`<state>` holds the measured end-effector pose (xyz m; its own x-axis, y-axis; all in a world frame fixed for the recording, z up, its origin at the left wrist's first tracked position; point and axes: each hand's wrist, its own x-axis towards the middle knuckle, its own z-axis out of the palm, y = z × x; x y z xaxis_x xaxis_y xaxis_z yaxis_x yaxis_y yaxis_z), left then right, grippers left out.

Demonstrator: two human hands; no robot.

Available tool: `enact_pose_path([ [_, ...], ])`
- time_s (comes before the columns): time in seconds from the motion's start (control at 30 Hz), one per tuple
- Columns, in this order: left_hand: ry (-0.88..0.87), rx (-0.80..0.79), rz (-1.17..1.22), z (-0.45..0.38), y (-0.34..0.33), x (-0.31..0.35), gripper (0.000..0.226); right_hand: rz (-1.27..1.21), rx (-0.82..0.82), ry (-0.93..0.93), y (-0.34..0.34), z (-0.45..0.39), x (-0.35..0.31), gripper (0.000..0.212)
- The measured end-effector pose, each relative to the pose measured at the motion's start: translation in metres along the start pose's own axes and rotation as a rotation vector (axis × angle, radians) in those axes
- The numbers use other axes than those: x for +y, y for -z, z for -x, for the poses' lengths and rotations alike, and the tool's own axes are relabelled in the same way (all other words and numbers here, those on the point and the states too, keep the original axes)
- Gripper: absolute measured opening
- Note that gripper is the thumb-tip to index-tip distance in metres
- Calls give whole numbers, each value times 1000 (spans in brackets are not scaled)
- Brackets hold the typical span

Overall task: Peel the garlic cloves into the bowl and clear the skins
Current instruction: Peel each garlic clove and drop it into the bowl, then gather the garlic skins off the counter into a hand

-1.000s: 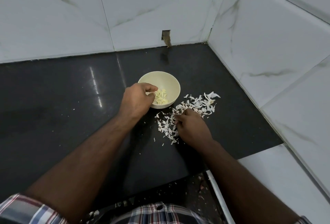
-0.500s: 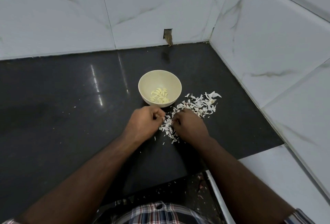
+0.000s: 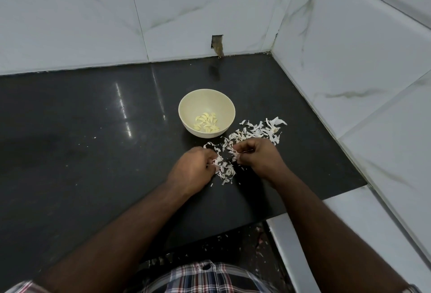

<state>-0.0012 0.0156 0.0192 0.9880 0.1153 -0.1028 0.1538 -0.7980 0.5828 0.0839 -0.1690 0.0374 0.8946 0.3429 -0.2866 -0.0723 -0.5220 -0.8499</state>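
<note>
Both hands were down in the skins (image 3: 253,132) on the black worktop (image 3: 93,141). The left hand (image 3: 193,170) had fingers curled around some scraps; the right hand (image 3: 256,156) pinched a bit of skin. The peeled cloves (image 3: 207,122) sat in the bowl (image 3: 186,106), just beyond both hands. Most of the skin pile trailed off up-right, nearer the right hand, so I'd guess that one gathers it.

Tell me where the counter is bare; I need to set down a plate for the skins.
Bare: the counter left of the bowl, and the strip behind it to the wall. Crowded: skins right of and before the bowl, where both hands work.
</note>
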Motion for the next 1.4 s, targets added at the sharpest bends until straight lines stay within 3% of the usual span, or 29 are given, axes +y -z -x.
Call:
enact_pose_path([
  [0.17, -42, -47, -83, 0, -10, 7, 52, 31, 53, 24, -2, -1, 5, 23],
  [0.3, -81, 0, -96, 0, -17, 10, 36, 177, 79, 69, -3, 0, 6, 13],
  [0.43, -101, 55, 3, -1, -13, 7, 22, 294, 11, 111, -4, 3, 6, 26],
  [0.63, -32, 131, 60, 2, 0, -4, 20, 310, 137, 153, 5, 7, 6, 13],
  [0.9, -85, 177, 92, 3, -1, -13, 24, 521, -125, 470, -15, 19, 41, 63],
  [1.07, -80, 195, 130, -7, 8, -13, 42, 541, 135, 529, -15, 3, 37, 41],
  [1.23, -76, 122, 101, -11, 14, -18, 56, 770, 162, 574, -36, 17, 38, 71],
  [1.33, -46, 180, 140, -6, 14, -21, 47, 882, 134, 583, -57, 25, 36, 88],
  [1.4, 3, 235, 167, -3, 16, -22, 36, 924, 140, 583, -64, 19, 36, 87],
])
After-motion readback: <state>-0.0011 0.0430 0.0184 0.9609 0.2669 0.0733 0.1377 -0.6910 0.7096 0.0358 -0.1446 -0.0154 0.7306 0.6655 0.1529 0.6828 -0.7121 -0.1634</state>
